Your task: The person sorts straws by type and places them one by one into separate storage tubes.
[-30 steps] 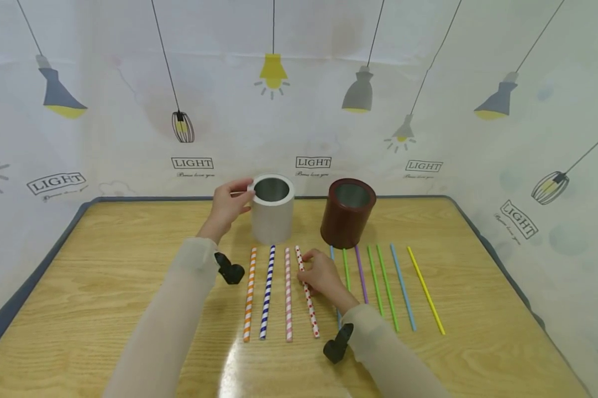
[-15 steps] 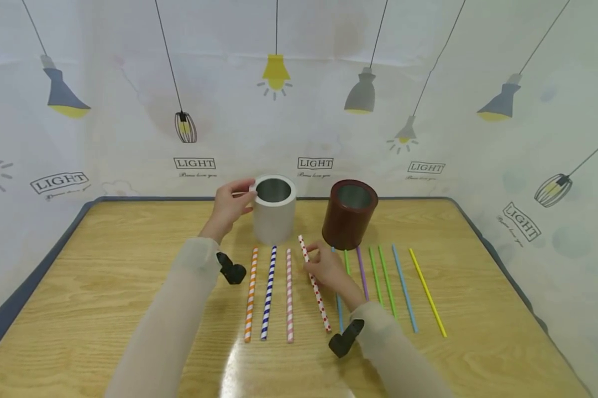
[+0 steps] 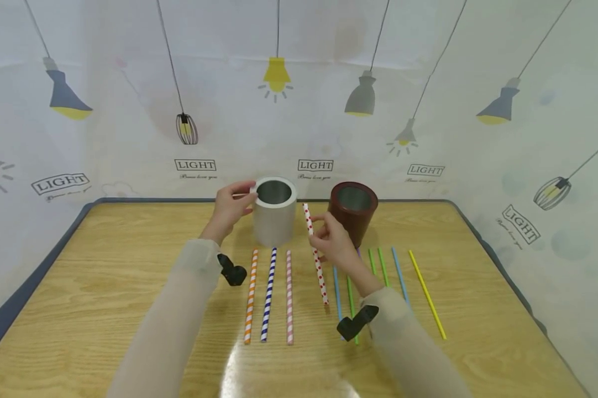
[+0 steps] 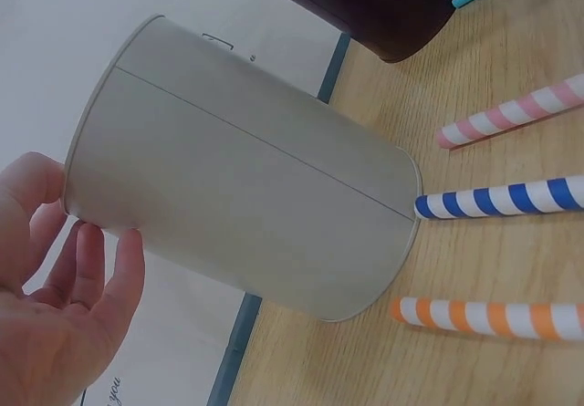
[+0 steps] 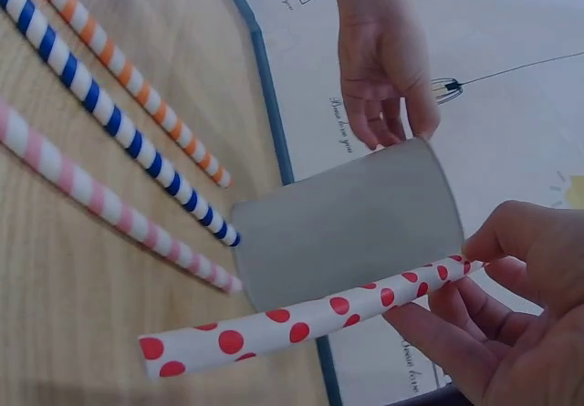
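My left hand (image 3: 229, 205) holds the upper left edge of a white canister (image 3: 274, 225), which stands upright with its round mouth facing up. In the left wrist view, thumb and fingertips are at the canister's rim. Pinched between the thumb and fingers of my right hand (image 3: 332, 240) is a white paper straw with red dots (image 3: 321, 281), tilted and raised off the table. That straw (image 5: 301, 328) passes in front of the canister (image 5: 356, 233) in the right wrist view. A dark red canister (image 3: 355, 213) stands just behind my right hand, which partly covers it.
Orange-striped (image 3: 251, 298), blue-striped (image 3: 268, 296) and pink-striped (image 3: 289, 298) straws lie side by side on the wooden table (image 3: 130, 265). Several thinner plain straws, including a yellow straw (image 3: 428, 296), lie to the right, some under my right arm. A printed backdrop (image 3: 314, 110) stands behind.
My right hand has lifted the red-dotted straw from the table and carried it up toward the space between the canisters. My left hand has stayed at the white canister's rim.
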### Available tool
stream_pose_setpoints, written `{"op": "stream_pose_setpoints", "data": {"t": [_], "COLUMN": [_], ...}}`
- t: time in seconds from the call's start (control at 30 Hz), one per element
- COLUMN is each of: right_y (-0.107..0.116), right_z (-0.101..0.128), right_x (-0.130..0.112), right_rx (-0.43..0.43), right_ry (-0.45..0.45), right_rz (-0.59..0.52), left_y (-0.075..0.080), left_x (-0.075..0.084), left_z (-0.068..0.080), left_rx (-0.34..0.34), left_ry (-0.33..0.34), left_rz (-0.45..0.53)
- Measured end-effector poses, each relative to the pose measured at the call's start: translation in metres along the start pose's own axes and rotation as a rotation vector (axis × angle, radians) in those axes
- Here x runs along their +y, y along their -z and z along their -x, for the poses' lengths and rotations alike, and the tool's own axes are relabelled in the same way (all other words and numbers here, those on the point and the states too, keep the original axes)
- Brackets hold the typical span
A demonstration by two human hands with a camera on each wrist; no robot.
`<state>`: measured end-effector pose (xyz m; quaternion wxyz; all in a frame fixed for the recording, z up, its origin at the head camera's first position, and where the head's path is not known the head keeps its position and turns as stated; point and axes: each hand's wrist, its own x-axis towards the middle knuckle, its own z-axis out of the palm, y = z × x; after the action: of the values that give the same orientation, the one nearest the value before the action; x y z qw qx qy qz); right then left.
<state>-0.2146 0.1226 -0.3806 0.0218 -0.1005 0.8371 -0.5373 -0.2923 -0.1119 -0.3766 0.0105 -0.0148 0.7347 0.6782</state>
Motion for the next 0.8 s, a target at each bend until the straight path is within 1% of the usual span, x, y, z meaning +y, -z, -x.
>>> {"op": "stream_pose_setpoints", "data": {"t": [0.1, 0.17, 0.33, 0.4, 0.6, 0.8], "right_y": [0.003, 0.005, 0.007, 0.005, 0.004, 0.006], "right_z": [-0.007, -0.009, -0.025, -0.036, -0.058, -0.078], "right_x": [-0.009, -0.026, -0.044, -0.039, -0.048, -0.06], "right_rx": [0.012, 0.017, 0.031, 0.033, 0.04, 0.063], "right_ry": [0.03, 0.047, 0.102, 0.115, 0.117, 0.153], "right_rz": [-0.002, -0.012, -0.022, -0.024, -0.01, -0.002], "left_y": [0.0, 0.0, 0.0, 0.0, -0.001, -0.002], "left_x": [-0.001, -0.002, -0.001, 0.0, -0.001, -0.003], "left_z": [0.0, 0.0, 0.002, 0.004, 0.004, 0.003], "left_rx": [0.005, 0.009, 0.027, 0.036, 0.041, 0.048], "left_ry": [0.001, -0.002, -0.025, -0.032, -0.044, -0.062], "left_rz": [-0.008, -0.008, -0.001, 0.0, 0.008, -0.002]}}
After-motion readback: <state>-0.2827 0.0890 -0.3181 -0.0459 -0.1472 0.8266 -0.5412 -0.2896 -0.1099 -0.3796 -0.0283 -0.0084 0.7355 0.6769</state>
